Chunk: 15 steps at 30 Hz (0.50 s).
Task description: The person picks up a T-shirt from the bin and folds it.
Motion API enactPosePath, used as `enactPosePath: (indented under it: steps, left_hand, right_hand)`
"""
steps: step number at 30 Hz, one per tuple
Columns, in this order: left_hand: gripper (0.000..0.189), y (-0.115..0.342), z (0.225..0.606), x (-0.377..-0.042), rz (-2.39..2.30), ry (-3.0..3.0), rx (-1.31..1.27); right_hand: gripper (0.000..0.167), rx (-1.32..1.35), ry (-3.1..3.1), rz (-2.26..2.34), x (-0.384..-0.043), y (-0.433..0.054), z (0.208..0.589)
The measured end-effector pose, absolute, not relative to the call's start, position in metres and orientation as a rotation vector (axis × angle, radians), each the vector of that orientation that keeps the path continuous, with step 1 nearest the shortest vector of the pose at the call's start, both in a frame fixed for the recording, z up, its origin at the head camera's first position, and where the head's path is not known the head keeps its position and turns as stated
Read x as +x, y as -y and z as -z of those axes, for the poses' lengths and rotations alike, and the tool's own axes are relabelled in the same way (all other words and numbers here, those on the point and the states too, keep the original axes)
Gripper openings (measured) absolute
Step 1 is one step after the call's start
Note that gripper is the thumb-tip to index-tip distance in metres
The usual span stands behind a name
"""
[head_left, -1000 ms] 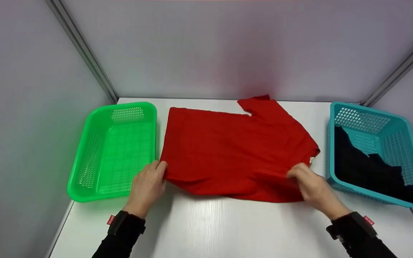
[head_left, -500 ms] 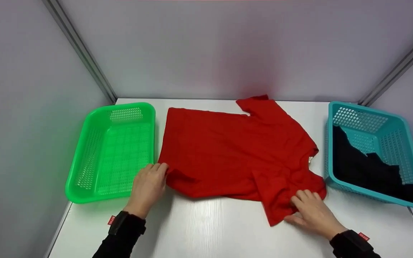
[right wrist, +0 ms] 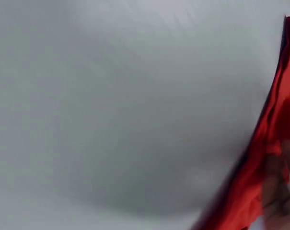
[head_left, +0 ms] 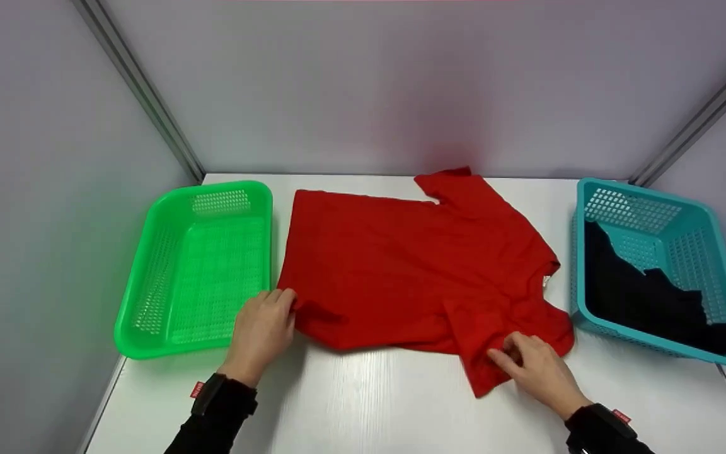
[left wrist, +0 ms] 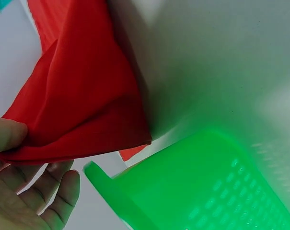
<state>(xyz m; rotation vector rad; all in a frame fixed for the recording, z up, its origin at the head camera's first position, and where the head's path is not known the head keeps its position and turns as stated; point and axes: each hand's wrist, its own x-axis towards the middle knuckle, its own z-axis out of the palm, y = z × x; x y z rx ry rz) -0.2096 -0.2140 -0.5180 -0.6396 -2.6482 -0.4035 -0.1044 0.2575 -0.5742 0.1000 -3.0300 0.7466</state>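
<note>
A red T-shirt (head_left: 388,265) lies spread sideways on the white table, hem to the left and neck opening to the right. Its near sleeve (head_left: 479,340) is folded over the body and sticks out toward the front. My left hand (head_left: 259,334) pinches the near corner of the hem; in the left wrist view the thumb presses on the raised cloth (left wrist: 82,96), the other fingers beneath. Over the near sleeve and shoulder hovers or rests my right hand (head_left: 539,372), thumb and fingers apart. Its fingers (right wrist: 276,187) look blurred against the red cloth in the right wrist view.
On the left stands a green basket (head_left: 262,239), close beside my left hand. A blue basket (head_left: 580,265) holding black cloth (head_left: 640,302) stands at the right. Pale panels (head_left: 363,88) enclose the table at the back and sides.
The near sleeve and shoulder, bunched under before, now lie out toward the front. My right hand let go of the cloth and shifted slightly left. My left hand keeps its hold.
</note>
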Motion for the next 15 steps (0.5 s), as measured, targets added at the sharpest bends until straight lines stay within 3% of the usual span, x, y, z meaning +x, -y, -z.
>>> enactPosePath:
  steps: [3,6,9,15]
  left_hand:
    - [0.021,0.215,0.518,-0.209,0.402,2.658,-0.639]
    - [0.021,0.216,0.519,-0.209,0.409,2.671,-0.636]
    - [0.02,0.216,0.518,-0.21,0.436,2.681,-0.624]
    - [0.007,0.214,0.515,-0.211,0.557,2.66,-0.571]
  right_hand:
    - [0.038,0.033,3.197,-0.59,-0.104,-0.249,0.574]
    - [0.026,0.12,3.136,-0.611,-0.102,-0.245,0.578]
    - [0.028,0.079,2.944,-0.78,-0.104,-0.247,0.575]
    - [0.02,-0.12,2.683,-1.161,-0.118,-0.27,0.531]
